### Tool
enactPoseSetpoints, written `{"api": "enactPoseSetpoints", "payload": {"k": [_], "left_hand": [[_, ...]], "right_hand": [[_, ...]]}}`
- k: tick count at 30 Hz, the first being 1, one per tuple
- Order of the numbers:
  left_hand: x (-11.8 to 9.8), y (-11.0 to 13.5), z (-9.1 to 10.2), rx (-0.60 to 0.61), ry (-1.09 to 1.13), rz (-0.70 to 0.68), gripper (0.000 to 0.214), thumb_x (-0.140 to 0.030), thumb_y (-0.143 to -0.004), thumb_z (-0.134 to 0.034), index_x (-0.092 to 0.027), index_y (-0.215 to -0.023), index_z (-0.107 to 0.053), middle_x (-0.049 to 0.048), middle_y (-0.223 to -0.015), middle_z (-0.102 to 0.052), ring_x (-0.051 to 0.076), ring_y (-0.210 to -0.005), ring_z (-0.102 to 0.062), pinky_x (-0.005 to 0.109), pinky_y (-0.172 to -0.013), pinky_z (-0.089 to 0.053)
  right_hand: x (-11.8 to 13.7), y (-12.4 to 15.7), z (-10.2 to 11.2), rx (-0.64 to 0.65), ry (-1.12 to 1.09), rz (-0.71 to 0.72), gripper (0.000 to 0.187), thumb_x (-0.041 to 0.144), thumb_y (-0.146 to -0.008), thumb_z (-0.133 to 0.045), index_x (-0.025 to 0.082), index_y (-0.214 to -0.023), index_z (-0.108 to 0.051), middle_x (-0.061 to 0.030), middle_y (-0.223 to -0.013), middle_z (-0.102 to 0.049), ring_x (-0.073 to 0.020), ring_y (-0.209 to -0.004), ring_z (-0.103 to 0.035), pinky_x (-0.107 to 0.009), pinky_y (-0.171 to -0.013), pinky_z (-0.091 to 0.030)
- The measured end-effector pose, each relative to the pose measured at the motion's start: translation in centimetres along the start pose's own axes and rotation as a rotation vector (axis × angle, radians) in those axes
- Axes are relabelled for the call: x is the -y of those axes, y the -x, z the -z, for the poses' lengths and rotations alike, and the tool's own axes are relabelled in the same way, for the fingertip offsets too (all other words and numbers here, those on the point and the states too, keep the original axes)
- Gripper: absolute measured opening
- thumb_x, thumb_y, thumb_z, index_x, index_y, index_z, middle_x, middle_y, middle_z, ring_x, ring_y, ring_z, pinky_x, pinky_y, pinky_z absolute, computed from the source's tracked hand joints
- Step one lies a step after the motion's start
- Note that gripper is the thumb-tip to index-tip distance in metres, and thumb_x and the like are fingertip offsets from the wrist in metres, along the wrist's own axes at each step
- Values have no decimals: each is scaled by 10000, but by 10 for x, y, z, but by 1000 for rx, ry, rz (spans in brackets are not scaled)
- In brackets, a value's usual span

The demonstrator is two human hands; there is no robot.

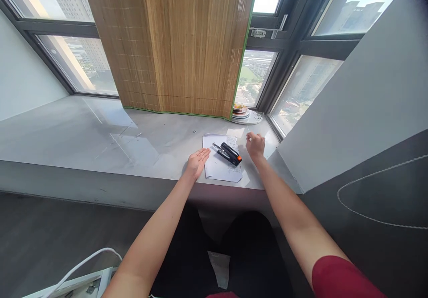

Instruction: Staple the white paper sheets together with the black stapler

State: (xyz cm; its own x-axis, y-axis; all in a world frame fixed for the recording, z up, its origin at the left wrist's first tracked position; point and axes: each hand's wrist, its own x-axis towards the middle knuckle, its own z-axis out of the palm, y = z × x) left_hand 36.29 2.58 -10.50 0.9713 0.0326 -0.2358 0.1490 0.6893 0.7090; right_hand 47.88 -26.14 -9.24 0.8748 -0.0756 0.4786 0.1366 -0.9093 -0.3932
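A black stapler with an orange part at one end lies on white papers on the sill. Its upper arm is swung open, baring a metal strip. My left hand rests palm up at the papers' left edge, fingers stretched out and together, with nothing in it. To the right of the papers is my right hand, apart from the stapler. Its fingers are curled in a pinch, and whatever they may hold is too small to make out. Dark writing shows on part of the papers.
The pale window sill runs along the windows. A bamboo blind with green edging hangs down to it. Stacked plates stand in the far right corner. Tiny bits lie on the sill. A white cord is at lower left.
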Motion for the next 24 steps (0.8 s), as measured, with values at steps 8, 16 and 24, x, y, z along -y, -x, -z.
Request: {"api": "enactPoseSetpoints", "payload": {"k": [8, 16, 24], "left_hand": [[0, -2, 1, 6, -23, -15, 548, -4, -984, -488, -23, -1528, -548, 303, -1609, -575, 289, -1470, -634, 423, -1315, -444], [10, -8, 6, -19, -174, -131, 293, -29, -897, -582, -135, -1140, -707, 204, -1327, -764, 255, -1303, -732, 461, -1244, -502], [-45, -90, 15, -307, -1386, -620, 347, 16, -872, -457, -209, -926, -716, 140, -1168, -753, 297, -1168, -704, 450, -1051, -552]], "right_hand": [[-33, -19, -22, 182, 78, -60, 449, 42, -936, -483, 202, -1274, -733, -142, -1209, -795, -341, -1291, -610, -479, -1067, -424], [-22, 20, 0, 256, 193, -176, 315, 153, -1039, -456, 154, -1239, -699, -210, -1251, -713, -351, -1187, -621, -426, -964, -459], [-12, 33, 4, 312, 265, -111, 310, 197, -1056, -416, 147, -1212, -679, -208, -1219, -698, -356, -1179, -625, -458, -971, -450]]}}
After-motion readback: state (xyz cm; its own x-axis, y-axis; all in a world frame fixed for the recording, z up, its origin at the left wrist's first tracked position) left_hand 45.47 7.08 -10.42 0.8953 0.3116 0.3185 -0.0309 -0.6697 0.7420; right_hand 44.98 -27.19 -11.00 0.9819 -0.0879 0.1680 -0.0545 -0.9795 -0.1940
